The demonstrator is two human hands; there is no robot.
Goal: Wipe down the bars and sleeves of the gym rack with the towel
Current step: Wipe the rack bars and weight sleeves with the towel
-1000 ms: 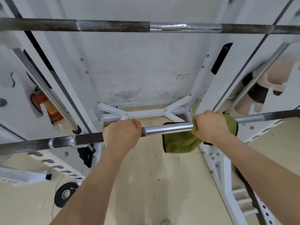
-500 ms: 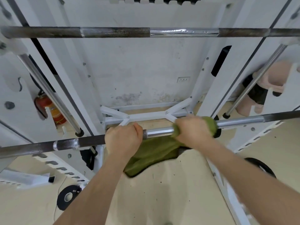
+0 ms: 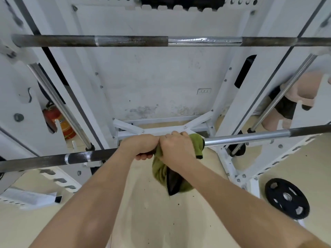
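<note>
Head: right hand point(image 3: 176, 149), towel point(image 3: 196, 144) now against left hand point(image 3: 139, 146)

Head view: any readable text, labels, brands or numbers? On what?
No text in this view can be read.
Fire extinguisher: orange label band, too blurred to read.
Weight plate: no legible markings.

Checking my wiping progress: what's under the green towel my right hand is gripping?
The towel wraps the lower bar, gripped by the right hand next to the left hand. Shiny bar shows to its right. The stretch beneath the cloth is covered and cannot be seen.
</note>
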